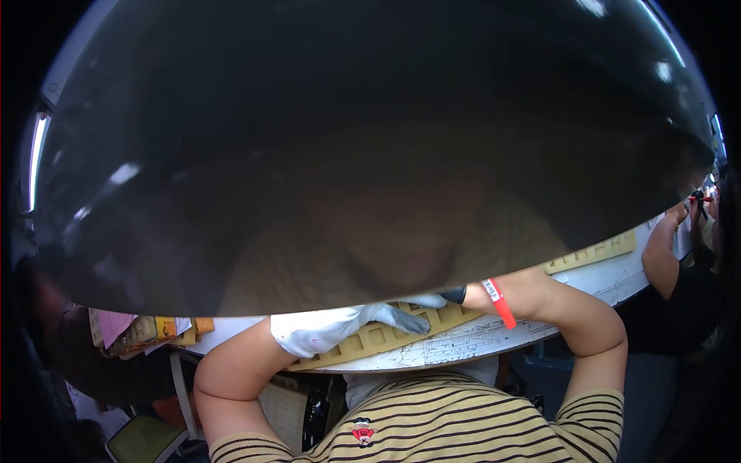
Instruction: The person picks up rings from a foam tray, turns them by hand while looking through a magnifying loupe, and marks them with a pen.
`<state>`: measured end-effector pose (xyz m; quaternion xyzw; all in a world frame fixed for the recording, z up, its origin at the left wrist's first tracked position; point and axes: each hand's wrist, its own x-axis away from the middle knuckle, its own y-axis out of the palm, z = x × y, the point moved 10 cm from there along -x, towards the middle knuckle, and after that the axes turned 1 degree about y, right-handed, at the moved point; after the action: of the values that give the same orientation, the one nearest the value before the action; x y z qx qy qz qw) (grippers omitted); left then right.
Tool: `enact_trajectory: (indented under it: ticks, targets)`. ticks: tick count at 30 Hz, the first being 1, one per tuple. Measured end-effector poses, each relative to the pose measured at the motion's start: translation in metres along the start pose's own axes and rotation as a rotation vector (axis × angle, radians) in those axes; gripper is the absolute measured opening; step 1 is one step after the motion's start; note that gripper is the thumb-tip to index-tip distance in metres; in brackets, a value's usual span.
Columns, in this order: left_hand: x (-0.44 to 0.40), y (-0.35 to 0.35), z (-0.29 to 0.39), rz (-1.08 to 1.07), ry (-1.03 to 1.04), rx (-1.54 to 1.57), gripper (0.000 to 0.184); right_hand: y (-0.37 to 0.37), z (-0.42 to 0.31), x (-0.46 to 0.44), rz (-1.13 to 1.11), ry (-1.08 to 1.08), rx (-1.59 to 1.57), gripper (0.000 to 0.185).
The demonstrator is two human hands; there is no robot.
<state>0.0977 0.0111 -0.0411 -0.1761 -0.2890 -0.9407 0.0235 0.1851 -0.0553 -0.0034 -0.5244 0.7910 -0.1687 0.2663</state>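
Observation:
A white glove with grey fingertips covers my left hand (332,327), which rests over a yellow slotted strip (373,338). Its visible fingers are stretched out along the strip, and nothing shows in them. Beside it, my right hand (427,300) shows only a sliver of pale glove under the dark curved shape. Its fingers are mostly hidden, so its grip cannot be made out. There is a black band near that wrist and a red tag band (499,301) with a printed label around the forearm.
The dark curved shape (370,154) covers most of the view. A white worktop (598,282) carries another yellow strip (594,253) at the right. Papers and packets (147,330) lie at the left, above a green stool (145,440). Another person's arm (661,255) is at the far right.

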Motion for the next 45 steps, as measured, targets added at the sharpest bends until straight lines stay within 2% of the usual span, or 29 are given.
enact_trajectory:
  ticks: [3, 9, 17, 20, 23, 26, 30, 32, 36, 38, 41, 44, 45]
  targets:
    - [0.0, -0.001, -0.002, 0.001, 0.001, -0.002, 0.038, -0.002, -0.003, -0.001, -0.006, -0.029, 0.021, 0.045]
    - [0.001, 0.007, 0.009, -0.024, 0.075, -0.317, 0.037, -0.008, -0.012, -0.002, 0.036, -0.066, 0.039, 0.039]
    - [-0.001, -0.005, -0.002, 0.03, 0.001, -0.138, 0.037, -0.011, -0.015, -0.003, 0.059, -0.054, 0.041, 0.034]
    - [-0.001, -0.007, -0.004, 0.038, -0.019, -0.157, 0.038, -0.011, -0.015, -0.003, 0.05, -0.047, 0.037, 0.034]
    - [-0.001, 0.004, 0.003, -0.004, -0.002, -0.116, 0.038, -0.012, -0.016, -0.003, 0.07, -0.061, 0.016, 0.033]
    - [0.0, 0.003, -0.001, 0.004, -0.049, -0.006, 0.039, -0.011, -0.022, -0.003, 0.054, -0.139, 0.133, 0.033]
    - [0.002, 0.005, 0.009, 0.036, -0.009, -0.146, 0.04, -0.011, -0.03, -0.004, 0.047, -0.181, 0.265, 0.032]
    - [0.002, 0.005, 0.012, 0.054, -0.022, -0.327, 0.04, -0.012, -0.033, -0.004, 0.046, -0.192, 0.299, 0.032]
    - [0.002, 0.002, 0.011, 0.092, -0.033, -0.307, 0.04, -0.018, -0.038, -0.004, 0.04, -0.179, 0.267, 0.027]
    - [0.002, 0.003, 0.016, 0.101, 0.02, -0.147, 0.039, -0.018, -0.038, -0.005, 0.045, -0.179, 0.293, 0.025]
    - [0.003, 0.004, 0.021, 0.143, 0.025, -0.217, 0.038, -0.027, -0.03, -0.006, 0.175, -0.172, 0.076, 0.02]
    - [0.003, 0.006, 0.017, 0.123, -0.046, -0.242, 0.038, -0.028, -0.035, -0.005, 0.194, -0.215, 0.121, 0.019]
    - [0.005, 0.004, 0.019, 0.118, 0.007, -0.21, 0.039, -0.028, -0.04, -0.005, 0.207, -0.266, 0.172, 0.019]
